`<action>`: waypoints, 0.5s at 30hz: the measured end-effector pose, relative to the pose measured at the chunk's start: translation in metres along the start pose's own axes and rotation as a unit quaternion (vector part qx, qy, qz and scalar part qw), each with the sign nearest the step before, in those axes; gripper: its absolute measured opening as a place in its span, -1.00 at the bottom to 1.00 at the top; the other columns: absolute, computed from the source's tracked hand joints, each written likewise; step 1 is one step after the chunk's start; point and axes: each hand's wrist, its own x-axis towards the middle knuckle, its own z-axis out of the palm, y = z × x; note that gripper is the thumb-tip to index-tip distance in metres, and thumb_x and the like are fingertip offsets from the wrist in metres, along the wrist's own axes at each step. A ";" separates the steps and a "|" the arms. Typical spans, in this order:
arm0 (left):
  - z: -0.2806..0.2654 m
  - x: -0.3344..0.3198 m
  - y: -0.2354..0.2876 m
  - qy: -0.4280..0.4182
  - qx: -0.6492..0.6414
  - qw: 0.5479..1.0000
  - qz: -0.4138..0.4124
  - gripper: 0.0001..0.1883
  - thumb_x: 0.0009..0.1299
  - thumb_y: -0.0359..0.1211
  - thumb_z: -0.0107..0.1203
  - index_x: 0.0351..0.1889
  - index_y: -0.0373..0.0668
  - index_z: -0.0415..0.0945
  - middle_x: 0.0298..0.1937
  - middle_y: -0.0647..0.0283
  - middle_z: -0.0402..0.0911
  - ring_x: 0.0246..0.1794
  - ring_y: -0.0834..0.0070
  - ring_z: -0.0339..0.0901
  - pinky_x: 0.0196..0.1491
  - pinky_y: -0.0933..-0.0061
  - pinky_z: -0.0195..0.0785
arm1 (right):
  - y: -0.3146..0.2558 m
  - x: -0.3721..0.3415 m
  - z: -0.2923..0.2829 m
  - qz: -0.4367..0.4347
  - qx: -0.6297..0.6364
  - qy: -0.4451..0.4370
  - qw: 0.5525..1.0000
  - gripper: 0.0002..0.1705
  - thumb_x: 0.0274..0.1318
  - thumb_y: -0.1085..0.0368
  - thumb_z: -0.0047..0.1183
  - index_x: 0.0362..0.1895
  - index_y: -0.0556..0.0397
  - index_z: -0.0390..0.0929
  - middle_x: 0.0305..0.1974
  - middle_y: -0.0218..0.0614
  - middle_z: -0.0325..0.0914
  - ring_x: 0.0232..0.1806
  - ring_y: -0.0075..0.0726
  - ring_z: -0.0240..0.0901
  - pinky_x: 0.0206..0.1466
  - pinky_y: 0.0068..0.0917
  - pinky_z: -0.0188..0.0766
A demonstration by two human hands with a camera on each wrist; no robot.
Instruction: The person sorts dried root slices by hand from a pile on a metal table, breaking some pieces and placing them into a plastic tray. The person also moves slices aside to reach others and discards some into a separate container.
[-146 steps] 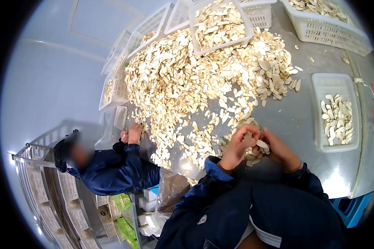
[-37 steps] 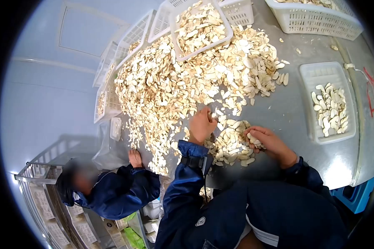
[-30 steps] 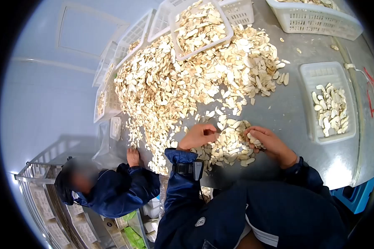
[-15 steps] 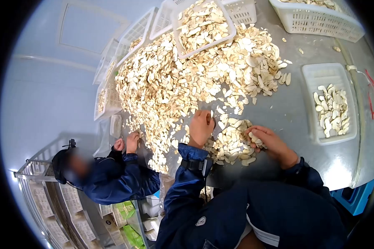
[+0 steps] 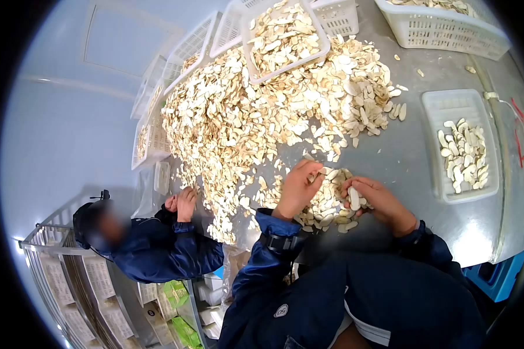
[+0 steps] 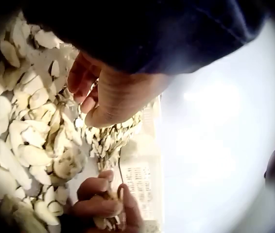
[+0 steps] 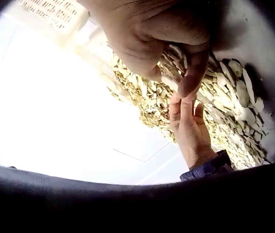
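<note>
My right hand (image 5: 384,203) grips several pale, oval dried slices (image 5: 354,199) between curled fingers and thumb, at the right edge of a small near pile of slices (image 5: 326,218). In the right wrist view, slices show between its thumb and fingers. My left hand (image 5: 298,187) is over the left part of that pile. Its fingers are loosely bent, with a gap to the thumb and no slice visible between them in the left wrist view. The slices are cream with thin darker edges. A large heap of slices (image 5: 233,110) spreads beyond both hands.
A white tray (image 5: 492,157) with slices stands at the right. Another slice-filled tray (image 5: 261,74) sits on the heap's far side. White perforated baskets (image 5: 448,38) line the back and left. Another person (image 5: 157,238) works at the table's left, hands by the heap.
In the last half second, my left hand has moved right and its fingers have loosened. Earlier both hands were together; since then the left went to the pile's left. The right still holds slices.
</note>
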 end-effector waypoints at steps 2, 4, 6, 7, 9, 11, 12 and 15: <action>0.013 0.002 0.005 0.049 0.106 0.990 0.080 -0.70 0.28 -0.41 0.27 -0.02 -0.21 0.57 -0.12 0.17 0.58 -0.13 0.22 0.56 -0.09 0.35 0.44 | 0.003 0.000 0.000 0.005 0.015 0.002 1.000 -0.63 0.50 0.02 -0.20 0.03 -0.04 0.53 -0.21 -0.56 0.56 -0.28 -0.61 0.53 -0.48 -0.65 0.41; 0.019 0.001 0.008 0.076 0.158 0.977 0.125 -0.61 0.23 -0.37 0.28 0.03 -0.19 0.56 -0.09 0.12 0.58 0.00 0.00 0.52 0.07 0.15 0.42 | 0.002 0.001 -0.002 0.018 0.037 -0.003 0.999 -0.66 0.49 0.04 -0.16 0.04 -0.04 0.53 -0.22 -0.57 0.56 -0.29 -0.63 0.53 -0.49 -0.67 0.40; 0.019 0.002 0.006 0.046 0.169 0.979 0.103 -0.63 0.22 -0.37 0.28 0.01 -0.19 0.57 -0.09 0.11 0.59 -0.03 0.04 0.54 0.01 0.16 0.44 | 0.002 0.001 -0.003 0.025 0.046 -0.005 0.999 -0.68 0.47 0.06 -0.12 0.04 -0.04 0.53 -0.22 -0.58 0.55 -0.29 -0.64 0.52 -0.50 -0.68 0.38; 0.018 0.003 0.005 0.031 0.175 0.980 0.092 -0.63 0.21 -0.37 0.29 0.00 -0.18 0.58 -0.08 0.10 0.59 -0.05 0.05 0.55 -0.02 0.17 0.45 | 0.002 0.000 -0.003 0.025 0.045 -0.005 0.999 -0.69 0.46 0.07 -0.10 0.04 -0.04 0.53 -0.22 -0.58 0.54 -0.30 -0.65 0.51 -0.50 -0.69 0.37; 0.016 0.001 0.001 0.032 0.139 0.987 0.068 -0.66 0.24 -0.40 0.29 -0.02 -0.24 0.59 -0.16 0.10 0.62 -0.22 0.14 0.57 -0.15 0.27 0.45 | 0.003 0.001 -0.003 0.026 0.027 -0.001 0.999 -0.70 0.45 0.08 -0.06 0.05 -0.03 0.52 -0.22 -0.58 0.54 -0.31 -0.67 0.50 -0.50 -0.70 0.36; 0.013 -0.002 -0.004 0.048 0.106 0.992 0.038 -0.69 0.26 -0.42 0.28 -0.03 -0.28 0.60 -0.25 0.10 0.61 -0.35 0.25 0.56 -0.25 0.36 0.43 | 0.004 0.002 -0.002 0.028 -0.007 0.004 1.000 -0.69 0.43 0.10 -0.03 0.07 -0.02 0.52 -0.22 -0.58 0.54 -0.32 -0.68 0.48 -0.51 -0.70 0.33; 0.012 -0.005 -0.008 0.064 0.091 0.994 0.020 -0.70 0.27 -0.43 0.28 -0.04 -0.29 0.60 -0.30 0.10 0.60 -0.41 0.32 0.54 -0.29 0.40 0.41 | 0.003 0.002 -0.002 0.027 -0.007 0.004 1.000 -0.69 0.42 0.10 -0.02 0.07 -0.02 0.52 -0.22 -0.58 0.54 -0.33 -0.68 0.47 -0.51 -0.70 0.32; 0.008 -0.012 -0.028 0.079 0.014 0.995 -0.051 -0.70 0.32 -0.43 0.23 0.03 -0.20 0.60 -0.39 0.15 0.61 -0.50 0.41 0.53 -0.36 0.43 0.40 | 0.002 0.001 0.000 0.027 -0.008 0.004 1.000 -0.68 0.39 0.12 0.01 0.08 -0.01 0.52 -0.23 -0.59 0.54 -0.34 -0.69 0.46 -0.52 -0.70 0.28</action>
